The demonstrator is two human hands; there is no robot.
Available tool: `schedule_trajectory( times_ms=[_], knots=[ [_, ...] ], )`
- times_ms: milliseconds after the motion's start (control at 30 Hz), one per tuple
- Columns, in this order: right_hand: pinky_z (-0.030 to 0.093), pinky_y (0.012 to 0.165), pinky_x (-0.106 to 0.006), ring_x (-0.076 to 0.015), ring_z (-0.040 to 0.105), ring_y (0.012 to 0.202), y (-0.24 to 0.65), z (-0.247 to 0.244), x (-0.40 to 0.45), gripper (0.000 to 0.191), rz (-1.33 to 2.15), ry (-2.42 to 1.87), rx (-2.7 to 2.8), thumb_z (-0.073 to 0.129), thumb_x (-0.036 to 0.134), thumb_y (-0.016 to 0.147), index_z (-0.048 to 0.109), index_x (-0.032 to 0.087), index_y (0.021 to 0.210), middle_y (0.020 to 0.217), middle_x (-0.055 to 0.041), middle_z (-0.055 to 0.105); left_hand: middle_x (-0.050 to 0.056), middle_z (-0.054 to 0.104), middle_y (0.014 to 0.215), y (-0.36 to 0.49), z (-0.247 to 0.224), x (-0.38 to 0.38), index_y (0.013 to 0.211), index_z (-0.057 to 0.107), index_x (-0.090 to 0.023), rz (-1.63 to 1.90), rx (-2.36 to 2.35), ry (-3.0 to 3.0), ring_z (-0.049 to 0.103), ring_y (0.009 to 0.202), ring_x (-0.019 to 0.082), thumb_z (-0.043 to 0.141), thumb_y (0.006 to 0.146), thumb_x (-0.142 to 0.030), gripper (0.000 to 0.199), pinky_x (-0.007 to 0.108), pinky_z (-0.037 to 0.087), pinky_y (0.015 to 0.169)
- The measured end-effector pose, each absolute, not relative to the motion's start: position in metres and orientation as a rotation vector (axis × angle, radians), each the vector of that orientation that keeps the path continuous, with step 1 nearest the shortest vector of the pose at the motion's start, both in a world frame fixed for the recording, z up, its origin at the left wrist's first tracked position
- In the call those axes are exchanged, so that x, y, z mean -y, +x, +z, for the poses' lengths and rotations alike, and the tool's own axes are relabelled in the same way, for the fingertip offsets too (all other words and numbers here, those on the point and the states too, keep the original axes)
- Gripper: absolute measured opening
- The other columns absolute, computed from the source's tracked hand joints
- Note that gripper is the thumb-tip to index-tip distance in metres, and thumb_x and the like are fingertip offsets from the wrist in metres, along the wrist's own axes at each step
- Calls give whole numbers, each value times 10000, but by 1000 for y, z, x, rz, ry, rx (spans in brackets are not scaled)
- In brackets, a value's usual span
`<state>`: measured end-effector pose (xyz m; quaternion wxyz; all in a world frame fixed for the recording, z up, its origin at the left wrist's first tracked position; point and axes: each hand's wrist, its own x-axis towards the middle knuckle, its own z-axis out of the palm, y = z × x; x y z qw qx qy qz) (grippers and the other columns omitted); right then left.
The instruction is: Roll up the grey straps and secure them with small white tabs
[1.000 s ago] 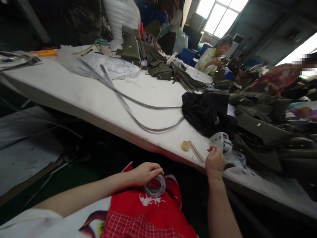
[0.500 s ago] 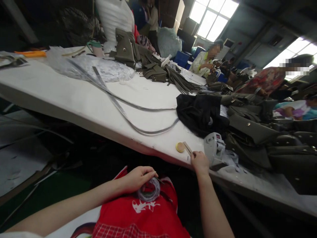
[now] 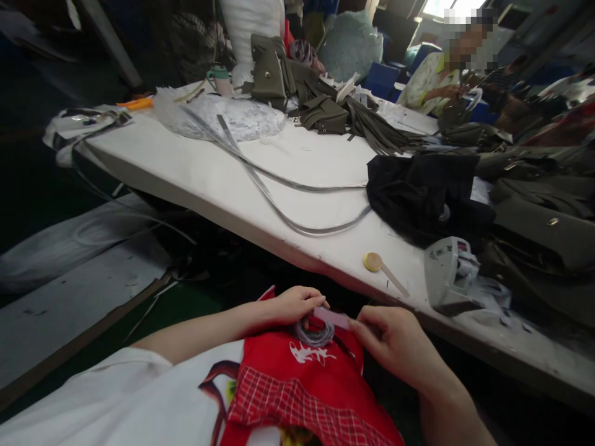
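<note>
Left hand (image 3: 297, 305): curled shut on grey cord coil (image 3: 315, 336), against red apron (image 3: 356, 384) | right hand (image 3: 395, 337): pinching pale tape strip (image 3: 332, 318) between hands | coil probably light, springy; best gripped around bundled strands

There is one coil (image 3: 315, 336), one pink strip (image 3: 331, 318), one yellow roll (image 3: 372, 261), one white dispenser (image 3: 439, 270), one black cloth (image 3: 418, 195), one mug (image 3: 222, 83) and one tabletop (image 3: 186, 179).
</note>
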<state>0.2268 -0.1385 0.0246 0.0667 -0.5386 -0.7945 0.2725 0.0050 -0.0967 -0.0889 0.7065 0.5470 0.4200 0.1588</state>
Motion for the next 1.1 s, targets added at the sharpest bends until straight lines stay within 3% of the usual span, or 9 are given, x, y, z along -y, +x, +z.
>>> schedule_trajectory(
  times_ms=[267, 400, 600, 733, 867, 1000, 1100],
  knots=[
    [251, 534, -298, -171, 633, 588, 171, 0, 144, 267, 425, -1684, 2820, 477, 269, 894, 681, 197, 737, 698, -53, 717, 14, 642, 669, 7, -88, 101, 976, 685, -144, 379, -941, 1262, 559, 494, 124, 508, 862, -542, 450, 216, 442, 468],
    [296, 554, -282, -184, 658, 670, 163, -17, 134, 241, 460, -1790, 2769, 500, 293, 899, 706, 184, 839, 783, -69, 736, 18, 650, 669, 8, -86, 102, 861, 681, -144, 408, -972, 1274, 602, 592, 149, 517, 864, -465, 360, 233, 478, 552],
    [361, 587, -241, -140, 609, 667, 198, -18, 130, 112, 1046, -1608, 2344, 629, 267, 817, 662, 211, 726, 712, 18, 687, 66, 720, 882, 4, -78, 101, 892, 725, -127, 473, -974, 1307, 645, 813, 186, 569, 830, -362, 289, 258, 504, 731],
    [429, 635, -249, -152, 599, 684, 211, -33, 129, 162, 1152, -1501, 1930, 606, 298, 838, 668, 194, 731, 725, -6, 678, 63, 721, 841, 6, -68, 104, 855, 704, -127, 453, -865, 1296, 652, 774, 184, 587, 832, -388, 287, 258, 503, 708],
    [422, 592, -252, -149, 560, 619, 206, -65, 129, 278, 1187, -1539, 1647, 624, 411, 824, 658, 169, 690, 649, -14, 643, 48, 708, 762, 10, -71, 109, 799, 656, -141, 461, -855, 1339, 648, 712, 178, 652, 811, -448, 308, 251, 504, 659],
    [358, 497, -242, -125, 485, 499, 200, -92, 132, 519, 1655, -1565, 1241, 519, 594, 845, 621, 146, 603, 524, -10, 564, 46, 691, 747, 12, -75, 113, 764, 647, -136, 540, -857, 1388, 627, 677, 162, 636, 834, -417, 290, 247, 490, 646],
    [370, 520, -222, -112, 492, 538, 191, -102, 136, 398, 1836, -1363, 899, 689, 542, 740, 619, 154, 690, 600, 13, 589, 44, 671, 781, 10, -70, 115, 764, 670, -144, 592, -861, 1539, 615, 743, 166, 628, 850, -368, 243, 256, 482, 722]
  ],
)
